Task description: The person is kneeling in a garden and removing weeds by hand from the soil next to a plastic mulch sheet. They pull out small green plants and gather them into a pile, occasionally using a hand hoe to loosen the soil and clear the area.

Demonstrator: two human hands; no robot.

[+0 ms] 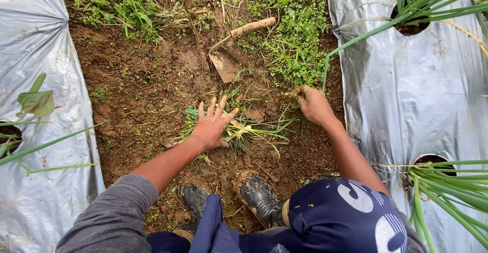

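My left hand (211, 124) lies flat with fingers spread on a small heap of pulled green weeds (249, 128) on the brown soil. My right hand (312, 103) is closed around a tuft of weeds and roots (295, 94) at the edge of a green weed patch (297, 39). A short hand hoe (231, 55) with a wooden handle and muddy blade lies on the soil beyond both hands, apart from them. My muddy boots (259, 197) stand in the furrow below.
Silver plastic mulch covers the beds on the left (35, 44) and right (417, 95). Long-leaved green onion plants (442, 182) grow from holes in the sheets. More weeds (117, 1) grow at the far end of the furrow.
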